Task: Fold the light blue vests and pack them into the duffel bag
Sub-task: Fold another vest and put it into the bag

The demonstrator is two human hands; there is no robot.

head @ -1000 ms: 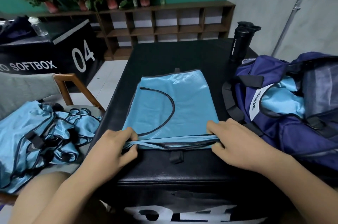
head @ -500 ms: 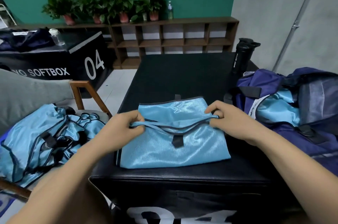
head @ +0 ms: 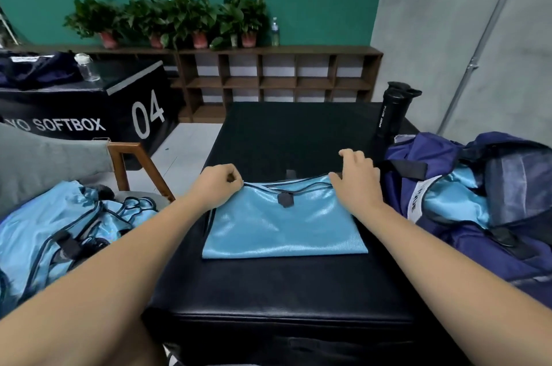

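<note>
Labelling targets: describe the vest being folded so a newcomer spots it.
Find the central black padded box. The folded vest lies on top, left hand and right hand at its far corners. Unlike the crumpled pile or the packed vest in the duffel bag, it's a flat rectangle.

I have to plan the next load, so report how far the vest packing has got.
Done: light blue fabric already lies inside the duffel bag, so at least one vest looks packed. In hand: a folded vest lies on the black box; the left hand pinches its far corner, the right hand is at the other. To do: the heap of unfolded vests on the chair.
</note>
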